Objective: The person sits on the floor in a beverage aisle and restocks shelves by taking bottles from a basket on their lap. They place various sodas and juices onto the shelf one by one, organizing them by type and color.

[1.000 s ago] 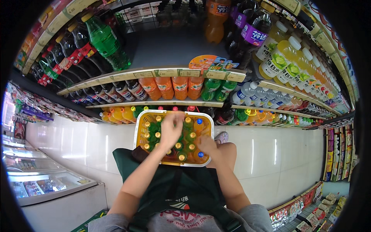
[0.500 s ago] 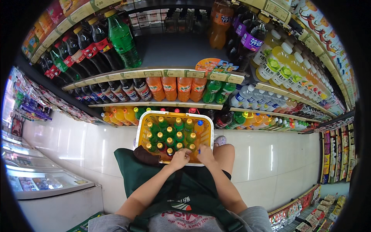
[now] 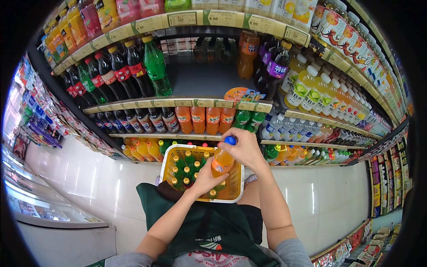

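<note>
Over the right part of a yellow basket (image 3: 235, 186) with a white rim, I hold a bottle of orange soda (image 3: 222, 162) with a blue cap. The bottle leans, its cap end away from me. My left hand (image 3: 206, 179) is closed round its lower body. My right hand (image 3: 247, 149) grips its top, fingers at the cap. In the basket stand several green bottles (image 3: 188, 159) with yellow caps. My hands and the held bottle hide part of them. A dark brown thing (image 3: 171, 192) lies over the basket's near left corner.
A shelf (image 3: 195, 82) of drinks rises just beyond the basket. Dark cola bottles (image 3: 119, 66) and a green bottle (image 3: 155, 66) stand at its left, yellow drink bottles (image 3: 301, 90) at its right. A white freezer (image 3: 66, 244) is at the lower left, snack racks (image 3: 382, 178) far right.
My hands were down at the basket's near right side; now they hold the orange soda bottle raised above it. The view has tilted up, showing a higher shelf.
</note>
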Demonstrator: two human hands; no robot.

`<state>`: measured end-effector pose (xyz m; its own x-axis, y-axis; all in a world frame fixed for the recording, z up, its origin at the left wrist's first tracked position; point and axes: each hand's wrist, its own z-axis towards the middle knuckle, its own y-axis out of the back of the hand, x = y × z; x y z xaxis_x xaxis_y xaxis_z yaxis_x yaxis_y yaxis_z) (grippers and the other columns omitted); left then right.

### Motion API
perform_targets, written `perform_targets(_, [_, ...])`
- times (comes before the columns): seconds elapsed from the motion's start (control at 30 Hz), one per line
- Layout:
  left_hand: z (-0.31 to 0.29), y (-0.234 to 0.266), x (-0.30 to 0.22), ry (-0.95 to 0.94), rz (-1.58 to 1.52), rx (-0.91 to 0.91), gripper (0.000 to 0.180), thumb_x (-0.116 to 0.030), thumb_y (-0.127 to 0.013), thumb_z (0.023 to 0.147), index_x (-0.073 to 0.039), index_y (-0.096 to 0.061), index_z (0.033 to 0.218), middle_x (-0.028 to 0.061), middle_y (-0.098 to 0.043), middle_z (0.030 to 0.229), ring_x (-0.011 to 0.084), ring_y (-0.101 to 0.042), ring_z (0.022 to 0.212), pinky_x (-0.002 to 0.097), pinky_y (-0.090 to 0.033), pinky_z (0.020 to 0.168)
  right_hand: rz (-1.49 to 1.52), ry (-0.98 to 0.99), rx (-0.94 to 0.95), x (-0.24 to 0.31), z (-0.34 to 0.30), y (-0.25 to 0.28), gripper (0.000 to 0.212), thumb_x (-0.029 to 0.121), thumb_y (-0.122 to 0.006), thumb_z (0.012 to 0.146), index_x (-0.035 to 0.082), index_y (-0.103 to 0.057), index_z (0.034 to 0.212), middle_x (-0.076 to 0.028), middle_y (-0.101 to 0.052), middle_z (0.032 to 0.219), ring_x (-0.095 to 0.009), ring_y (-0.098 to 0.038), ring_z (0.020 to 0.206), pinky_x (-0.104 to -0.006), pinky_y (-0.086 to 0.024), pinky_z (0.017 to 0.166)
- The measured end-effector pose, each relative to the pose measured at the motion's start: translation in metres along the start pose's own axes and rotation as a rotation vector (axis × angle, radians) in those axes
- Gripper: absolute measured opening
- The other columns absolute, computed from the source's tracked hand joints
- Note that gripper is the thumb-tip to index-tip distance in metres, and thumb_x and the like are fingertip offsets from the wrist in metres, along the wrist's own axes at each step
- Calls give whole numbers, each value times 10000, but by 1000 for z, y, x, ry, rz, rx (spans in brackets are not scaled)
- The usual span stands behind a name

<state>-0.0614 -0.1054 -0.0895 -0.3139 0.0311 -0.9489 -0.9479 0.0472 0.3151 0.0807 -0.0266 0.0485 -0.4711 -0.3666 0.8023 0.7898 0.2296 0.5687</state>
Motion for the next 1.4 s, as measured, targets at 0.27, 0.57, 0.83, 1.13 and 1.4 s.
perform_targets(0.27, [-3,32,-40,47,-886,265,699,-503,-628,845,-44,-397,1319,152,-587,1090,245,-600,923,346,-479,839,620,-79,58,15,19,7,409,269,-665,913,-28,-579,1182,-39,-655,1006,-106,-601,897,-246,-477,798])
perform_targets(0.57, [13,49,-80,-8,-1327,615,846,-778,-327,832,-24,-509,1170,133,-592,813,216,-565,577,319,-464,581,790,51,325,34,3,3,698,160,-789,782,5,-414,1350,-72,-599,1155,-135,-595,1030,-283,-486,902])
perform_targets(0.83, [35,65,-124,-429,87,-345,540,-78,-721,776,-5,-465,1246,171,-580,1165,296,-589,1105,381,-469,914,101,318,-317,75,15,6,731,189,-850,689,-3,-446,1267,-145,-612,1112,-237,-639,995,-344,-521,872])
perform_targets(1.13, [129,94,-177,-770,418,-621,535,-55,-760,690,-64,-574,1192,135,-584,1021,316,-598,931,366,-502,792,85,506,-616,75,40,23,701,143,-809,720,13,-453,1309,-173,-581,1183,-283,-624,1021,-365,-508,872])
perform_targets(1.4, [221,78,-180,-710,326,-350,525,-194,-813,736,-37,-499,1126,177,-668,1017,358,-659,958,377,-548,790,207,293,-491,28,24,28,568,63,-682,825,11,-450,1341,-174,-581,1201,-245,-632,947,-341,-510,823])
